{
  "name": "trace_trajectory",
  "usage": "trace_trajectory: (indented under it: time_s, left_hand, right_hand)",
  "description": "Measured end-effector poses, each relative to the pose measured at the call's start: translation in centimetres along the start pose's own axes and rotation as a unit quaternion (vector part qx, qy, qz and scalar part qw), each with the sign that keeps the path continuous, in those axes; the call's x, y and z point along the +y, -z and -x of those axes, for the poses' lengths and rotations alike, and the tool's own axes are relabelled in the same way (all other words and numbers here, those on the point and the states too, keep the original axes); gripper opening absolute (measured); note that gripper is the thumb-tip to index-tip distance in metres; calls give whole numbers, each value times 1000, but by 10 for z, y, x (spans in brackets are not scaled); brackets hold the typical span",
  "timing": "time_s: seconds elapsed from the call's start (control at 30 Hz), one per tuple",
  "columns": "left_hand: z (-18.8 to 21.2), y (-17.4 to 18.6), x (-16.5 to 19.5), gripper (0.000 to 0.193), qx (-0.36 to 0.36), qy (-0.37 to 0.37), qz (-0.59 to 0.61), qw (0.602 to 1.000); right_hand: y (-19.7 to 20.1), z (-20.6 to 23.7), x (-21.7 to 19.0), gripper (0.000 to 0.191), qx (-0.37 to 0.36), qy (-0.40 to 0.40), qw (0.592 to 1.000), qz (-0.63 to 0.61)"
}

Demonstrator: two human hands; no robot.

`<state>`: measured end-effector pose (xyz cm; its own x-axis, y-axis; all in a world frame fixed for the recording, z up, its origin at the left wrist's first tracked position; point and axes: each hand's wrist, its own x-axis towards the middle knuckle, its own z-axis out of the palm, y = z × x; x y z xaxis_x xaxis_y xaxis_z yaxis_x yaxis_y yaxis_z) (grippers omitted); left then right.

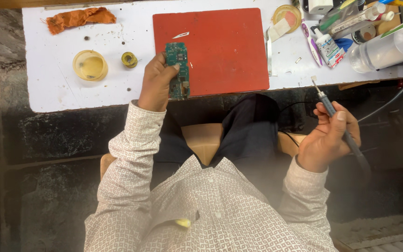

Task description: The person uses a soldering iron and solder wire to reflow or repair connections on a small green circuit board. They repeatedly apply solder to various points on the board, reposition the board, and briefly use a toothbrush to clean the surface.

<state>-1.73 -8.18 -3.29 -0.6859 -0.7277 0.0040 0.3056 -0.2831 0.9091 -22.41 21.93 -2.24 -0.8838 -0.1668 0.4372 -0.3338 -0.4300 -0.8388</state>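
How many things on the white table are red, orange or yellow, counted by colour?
Red: 1, the red mat.
Orange: 1, the orange rag.
Yellow: 3, the yellow dish, the small yellow spool and the round yellow lid at the mat's far right corner.
Total: 5.

The person wears a long-sleeved shirt [211, 210] of white cloth, covered with a small, dense pattern of dark square-like figures. The same pattern runs over both sleeves. Each sleeve ends in a cuff at the wrist, the left cuff [148, 114] and the right cuff [309, 175]. Small pale buttons sit down the middle of the shirt front. The trousers [248, 130] are dark, almost black. The left hand [157, 84] and the right hand [330, 135] are bare, with no gloves, rings or watch in sight.
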Motion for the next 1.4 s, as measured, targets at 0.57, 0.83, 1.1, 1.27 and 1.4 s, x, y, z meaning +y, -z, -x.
trace_trajectory:
  time_s: [0.57,0.83,1.1,1.27,1.4]
  left_hand:
    - [-27,-29,33,26,-221,-113,-633,733]
    - [-10,-16,10,36,-151,-236,-612,740]
    - [-3,-21,-4,36,-80,-210,-577,785]
    - [0,-25,-3,45,-52,-214,-542,811]
    - [0,-28,-2,46,-41,-196,-537,819]
  right_hand:
    - [-38,25,2,19,-202,-149,965,-81]
    - [-82,15,8,17,-329,-123,936,2]
    - [-106,6,8,14,-385,4,908,167]
    - [-118,4,17,16,-395,-10,899,191]
    - [-123,3,22,14,-406,22,894,186]
